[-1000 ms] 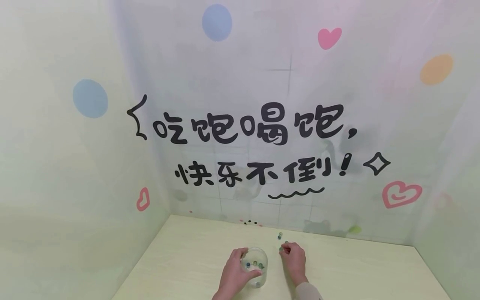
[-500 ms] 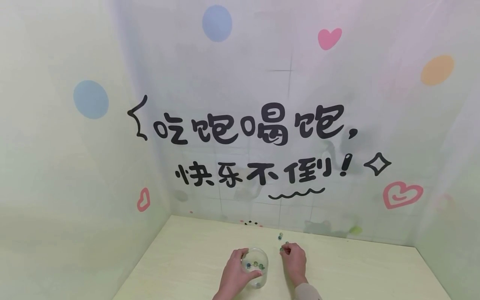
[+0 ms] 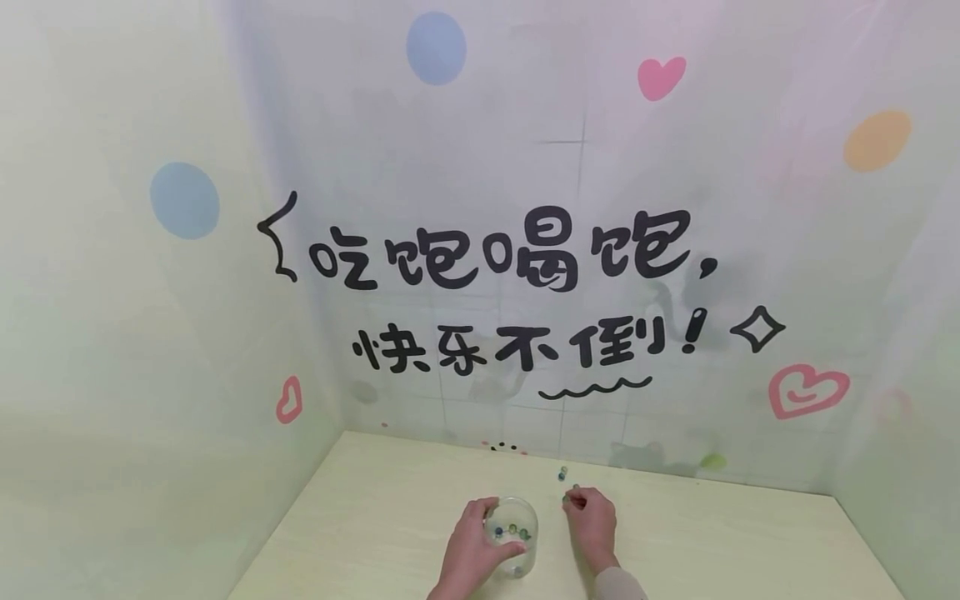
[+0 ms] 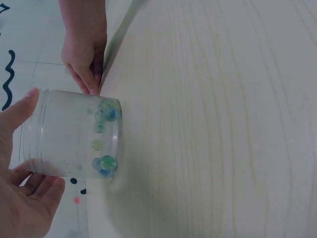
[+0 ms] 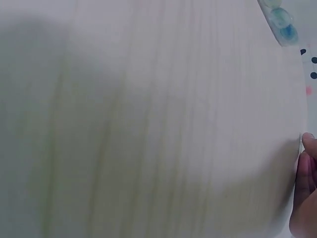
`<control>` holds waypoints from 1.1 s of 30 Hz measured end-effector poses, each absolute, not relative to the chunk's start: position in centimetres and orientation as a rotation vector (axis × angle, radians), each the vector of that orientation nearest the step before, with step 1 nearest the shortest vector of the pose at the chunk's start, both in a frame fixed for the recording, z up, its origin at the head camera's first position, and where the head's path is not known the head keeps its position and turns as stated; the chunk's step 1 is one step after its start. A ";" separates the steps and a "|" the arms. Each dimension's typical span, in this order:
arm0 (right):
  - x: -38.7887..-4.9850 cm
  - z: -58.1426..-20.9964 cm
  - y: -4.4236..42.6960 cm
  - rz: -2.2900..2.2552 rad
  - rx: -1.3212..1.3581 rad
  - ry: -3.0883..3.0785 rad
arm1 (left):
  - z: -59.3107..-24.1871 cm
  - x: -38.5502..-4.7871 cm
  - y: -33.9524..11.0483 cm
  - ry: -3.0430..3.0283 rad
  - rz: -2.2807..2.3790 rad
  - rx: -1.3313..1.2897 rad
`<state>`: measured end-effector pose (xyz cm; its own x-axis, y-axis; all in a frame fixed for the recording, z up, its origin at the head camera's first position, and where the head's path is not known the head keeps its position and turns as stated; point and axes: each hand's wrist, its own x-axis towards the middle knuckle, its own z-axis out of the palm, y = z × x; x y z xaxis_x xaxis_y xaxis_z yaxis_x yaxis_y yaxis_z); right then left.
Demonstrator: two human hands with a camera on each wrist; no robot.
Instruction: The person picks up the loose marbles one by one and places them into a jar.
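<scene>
My left hand holds a clear plastic jar, thumb on the near side and fingers round the far side. In the left wrist view, several blue and green glass marbles lie at the bottom of the jar. To the jar's right, my right hand is low at the tabletop, its thumb and fingertips pinched together at a small greenish marble. Another marble shows just behind those fingers. Two more loose marbles lie farther back. In the right wrist view, the right fingertips show only at the edge.
The pale wood-grain table runs back to a printed wall sheet with black lettering, dots and hearts. More sheeting rises along the left side, and another panel closes off the right.
Both hands and the jar stay almost where they were. The whole head view has shifted by only a few pixels.
</scene>
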<state>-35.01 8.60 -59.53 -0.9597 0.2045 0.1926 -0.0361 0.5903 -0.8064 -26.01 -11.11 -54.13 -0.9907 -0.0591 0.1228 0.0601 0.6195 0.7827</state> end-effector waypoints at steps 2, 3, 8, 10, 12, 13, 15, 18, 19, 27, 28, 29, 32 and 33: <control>-35.0 -59.6 8.7 1.338 -0.149 -2.540 | -54.1 -26.0 -11.1 -2.697 -1.316 -0.005; -35.0 -59.7 8.7 1.347 -0.154 -2.536 | -54.1 -26.0 -11.1 -2.695 -1.318 -0.006; -35.0 -60.0 8.8 1.354 -0.157 -2.510 | -54.0 -25.9 -11.1 -2.695 -1.325 -0.008; -35.1 -60.1 8.9 1.370 -0.160 -2.502 | -54.1 -25.9 -11.1 -2.699 -1.325 -0.004; -35.1 -60.2 8.9 1.382 -0.159 -2.498 | -54.1 -26.0 -11.1 -2.701 -1.322 -0.004; -35.1 -60.2 8.9 1.395 -0.160 -2.497 | -54.2 -26.0 -11.1 -2.703 -1.319 -0.002; -35.1 -60.2 9.0 1.414 -0.160 -2.496 | -54.2 -26.0 -11.1 -2.704 -1.315 -0.003; -35.0 -60.1 9.2 1.441 -0.141 -2.489 | -54.2 -26.0 -11.1 -2.703 -1.308 -0.009; -35.0 -60.1 9.3 1.457 -0.139 -2.485 | -54.2 -26.0 -11.1 -2.704 -1.312 -0.006; -34.8 -59.7 9.7 1.494 -0.111 -2.488 | -54.0 -25.9 -11.0 -2.702 -1.300 -0.011; -34.7 -59.6 9.7 1.490 -0.110 -2.492 | -53.9 -25.9 -11.0 -2.701 -1.300 -0.011; -34.7 -59.6 9.7 1.487 -0.109 -2.496 | -53.9 -25.9 -11.0 -2.701 -1.299 -0.011; -34.7 -59.5 9.7 1.492 -0.102 -2.501 | -53.9 -25.9 -11.0 -2.701 -1.300 -0.010; -34.6 -59.5 9.7 1.496 -0.099 -2.501 | -53.9 -25.9 -11.0 -2.701 -1.301 -0.009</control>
<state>-34.64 9.73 -59.45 -0.9723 0.1724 0.1580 -0.0577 0.4780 -0.8765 -25.93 -11.00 -53.94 -0.9897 -0.0567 0.1315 0.0675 0.6252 0.7776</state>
